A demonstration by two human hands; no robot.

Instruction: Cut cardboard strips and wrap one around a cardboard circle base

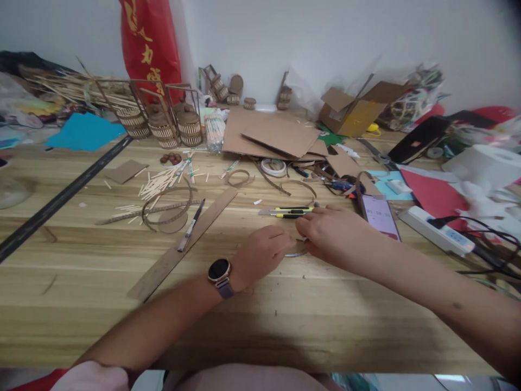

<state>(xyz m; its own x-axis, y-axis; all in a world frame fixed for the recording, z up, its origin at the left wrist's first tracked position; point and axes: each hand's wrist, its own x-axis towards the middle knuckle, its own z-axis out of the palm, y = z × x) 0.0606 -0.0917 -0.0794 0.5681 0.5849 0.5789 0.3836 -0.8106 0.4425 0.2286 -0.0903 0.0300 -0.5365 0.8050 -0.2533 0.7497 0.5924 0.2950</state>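
Both of my hands meet at the middle of the wooden table. My left hand, with a dark watch on its wrist, is closed in a pinch on a thin curved cardboard strip. My right hand is closed on the same strip from the right side. Most of the strip is hidden under my fingers. A yellow and black utility knife lies just beyond my hands.
A phone with a lit screen lies right of my right hand, a white power strip beyond it. A long cardboard strip, a pen, cardboard rings, sticks, tape, cardboard sheets and small woven cardboard baskets lie farther back.
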